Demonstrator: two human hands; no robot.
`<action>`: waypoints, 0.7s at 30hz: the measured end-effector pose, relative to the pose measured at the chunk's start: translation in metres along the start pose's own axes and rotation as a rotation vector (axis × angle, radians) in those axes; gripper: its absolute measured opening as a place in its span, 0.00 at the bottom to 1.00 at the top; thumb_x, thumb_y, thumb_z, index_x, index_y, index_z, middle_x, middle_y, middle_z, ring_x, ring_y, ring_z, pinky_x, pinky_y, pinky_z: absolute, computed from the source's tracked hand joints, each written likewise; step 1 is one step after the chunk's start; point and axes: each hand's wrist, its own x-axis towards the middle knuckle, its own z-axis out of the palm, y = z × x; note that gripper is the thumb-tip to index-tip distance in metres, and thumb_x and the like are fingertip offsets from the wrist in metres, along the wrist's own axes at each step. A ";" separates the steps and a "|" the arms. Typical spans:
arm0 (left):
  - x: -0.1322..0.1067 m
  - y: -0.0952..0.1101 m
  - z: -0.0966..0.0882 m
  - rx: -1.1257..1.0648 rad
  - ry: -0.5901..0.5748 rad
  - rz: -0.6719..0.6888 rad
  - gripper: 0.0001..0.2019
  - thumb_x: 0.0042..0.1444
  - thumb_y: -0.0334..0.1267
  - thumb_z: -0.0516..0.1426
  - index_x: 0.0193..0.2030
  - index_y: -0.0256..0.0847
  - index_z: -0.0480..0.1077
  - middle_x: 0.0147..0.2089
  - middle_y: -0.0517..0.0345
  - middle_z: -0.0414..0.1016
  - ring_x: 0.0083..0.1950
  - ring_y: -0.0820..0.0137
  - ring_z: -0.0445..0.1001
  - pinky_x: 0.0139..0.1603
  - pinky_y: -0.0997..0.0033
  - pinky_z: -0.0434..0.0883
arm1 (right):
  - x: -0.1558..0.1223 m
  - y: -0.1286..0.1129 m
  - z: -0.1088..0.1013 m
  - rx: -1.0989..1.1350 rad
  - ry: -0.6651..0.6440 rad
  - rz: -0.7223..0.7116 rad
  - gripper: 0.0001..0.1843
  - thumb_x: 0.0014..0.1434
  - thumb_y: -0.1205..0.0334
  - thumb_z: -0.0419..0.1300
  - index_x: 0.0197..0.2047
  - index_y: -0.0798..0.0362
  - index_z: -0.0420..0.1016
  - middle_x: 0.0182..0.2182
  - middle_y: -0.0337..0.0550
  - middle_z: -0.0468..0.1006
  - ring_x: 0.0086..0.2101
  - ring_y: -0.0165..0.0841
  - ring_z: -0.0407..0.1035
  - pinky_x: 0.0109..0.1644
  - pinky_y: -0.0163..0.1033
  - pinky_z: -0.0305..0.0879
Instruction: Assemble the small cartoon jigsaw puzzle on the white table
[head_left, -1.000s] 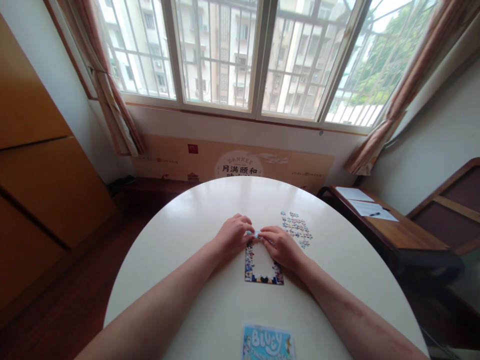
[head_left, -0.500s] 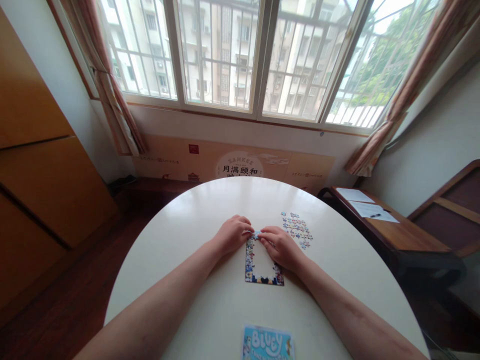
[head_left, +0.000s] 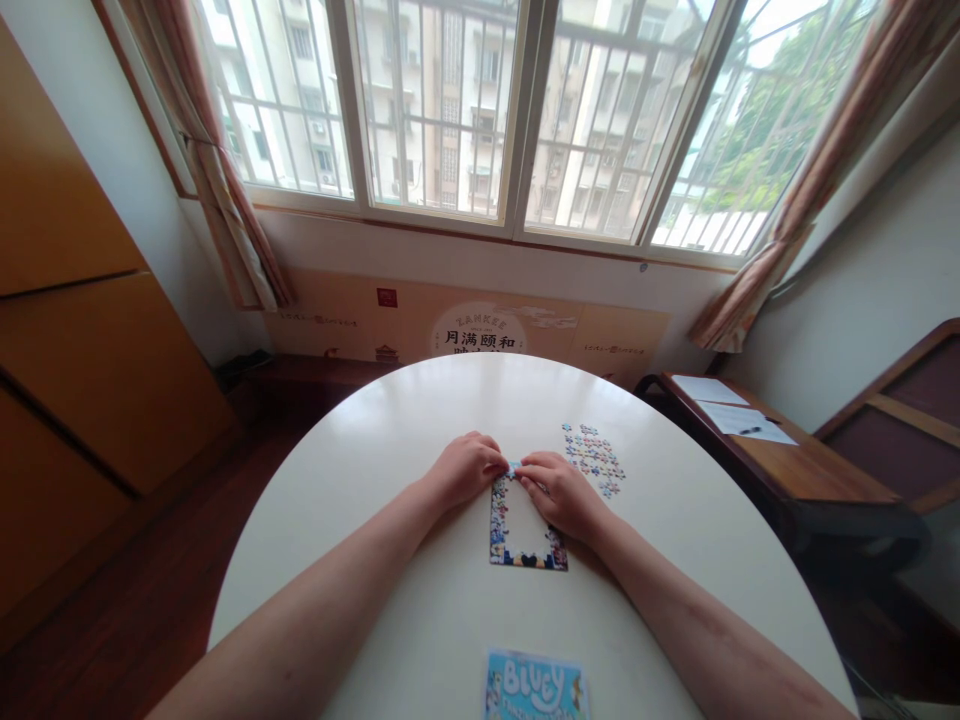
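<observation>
On the white round table lies a jigsaw border, its pieces joined into an upright rectangle with white tabletop showing inside. My left hand is closed, its fingertips pressed together at the border's top left corner. Facing it, my right hand has bent fingers on the top edge and covers the upper right side. A light blue puzzle piece shows between the two sets of fingertips. Just past my right hand, several loose puzzle pieces lie spread out in loose rows.
A blue "Bluey" box or card lies at the table's near edge. To the right, a wooden side table carries papers and a pen. Windows and a printed carton stand behind.
Both hands stay at the top edge of the border. My left fingers have shifted only very slightly; the pieces look the same.
</observation>
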 end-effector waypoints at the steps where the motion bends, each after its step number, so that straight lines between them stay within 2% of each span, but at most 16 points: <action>1: 0.000 0.000 0.000 0.004 -0.002 0.001 0.09 0.59 0.33 0.61 0.37 0.52 0.83 0.41 0.58 0.82 0.42 0.64 0.75 0.47 0.64 0.70 | 0.000 0.000 0.000 -0.009 0.000 -0.004 0.15 0.66 0.65 0.57 0.50 0.48 0.83 0.48 0.47 0.81 0.51 0.42 0.72 0.59 0.50 0.68; 7: -0.001 0.003 0.000 0.024 -0.004 0.006 0.09 0.59 0.34 0.60 0.37 0.51 0.83 0.40 0.58 0.82 0.42 0.65 0.75 0.47 0.65 0.70 | 0.002 0.000 -0.002 -0.163 -0.042 -0.010 0.12 0.65 0.60 0.59 0.48 0.46 0.83 0.50 0.44 0.81 0.53 0.46 0.71 0.62 0.53 0.65; 14: -0.001 0.006 -0.002 0.031 -0.012 -0.023 0.08 0.59 0.35 0.61 0.36 0.48 0.83 0.40 0.58 0.82 0.43 0.65 0.76 0.48 0.66 0.70 | 0.005 -0.019 -0.010 -0.367 -0.121 -0.019 0.13 0.68 0.57 0.57 0.47 0.45 0.83 0.51 0.44 0.81 0.54 0.47 0.69 0.60 0.54 0.63; 21: -0.001 0.006 -0.003 0.045 -0.026 -0.032 0.08 0.59 0.34 0.61 0.37 0.48 0.83 0.41 0.57 0.82 0.44 0.64 0.76 0.50 0.66 0.70 | 0.003 -0.021 -0.005 -0.306 -0.086 0.023 0.12 0.68 0.58 0.57 0.49 0.48 0.79 0.48 0.44 0.82 0.50 0.41 0.72 0.58 0.47 0.64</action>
